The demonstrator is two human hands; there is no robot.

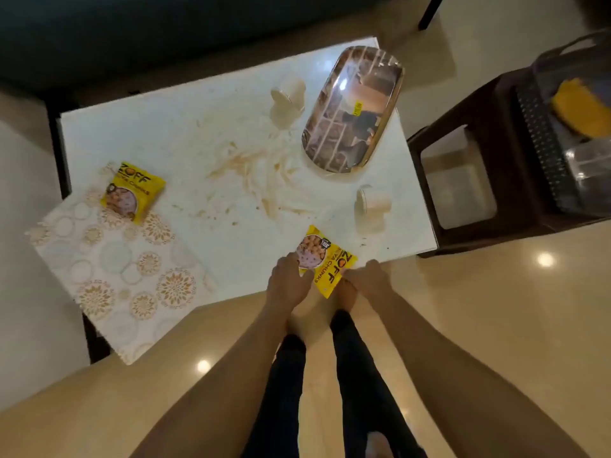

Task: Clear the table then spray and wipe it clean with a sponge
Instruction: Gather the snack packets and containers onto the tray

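Table (205, 133) clearing was under way: I had my left hand (288, 279) and right hand (370, 277) both pinching the packet (325, 262) at six o'clock. Next, I judged, lift it away.

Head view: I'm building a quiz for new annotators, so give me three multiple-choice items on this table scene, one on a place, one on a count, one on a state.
1. Where does the tray lie?
A. far right part of the table
B. on the placemat
C. on the stool

2. How many yellow packets are in view?
A. one
B. two
C. four

3. What is the state of the near packet?
A. lying untouched
B. held at the table edge by both hands
C. resting on the tray

Answers:
1 A: the tray sits on the table near its far right corner, apart from the placemat and the stool.
2 B: one far packet at the placemat's corner, one near packet at the front edge.
3 B: the left hand and right hand both grip it.
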